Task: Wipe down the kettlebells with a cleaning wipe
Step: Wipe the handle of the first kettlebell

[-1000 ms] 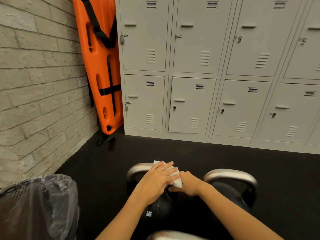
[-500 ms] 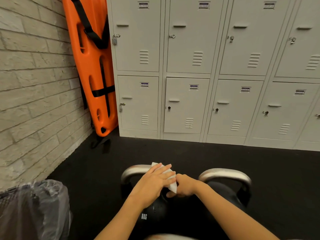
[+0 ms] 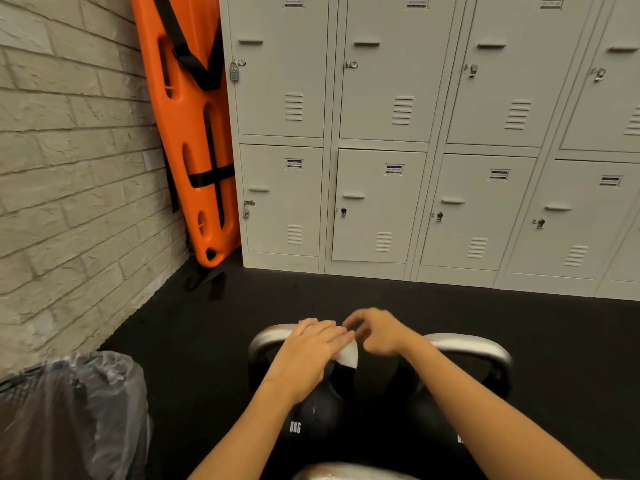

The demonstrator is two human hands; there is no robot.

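Though partly hidden, wipe (image 3: 347,356) under left grip (image 3: 308,348).

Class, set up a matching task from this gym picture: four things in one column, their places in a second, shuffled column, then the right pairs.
Things:
1. wipe
2. stretcher board
3. bin bag
4. padlock

Places:
A. bottom left corner
B. on a locker door
C. leaning in the corner by the brick wall
D. under the left hand on a kettlebell handle

Pairs: 1-D, 2-C, 3-A, 4-B
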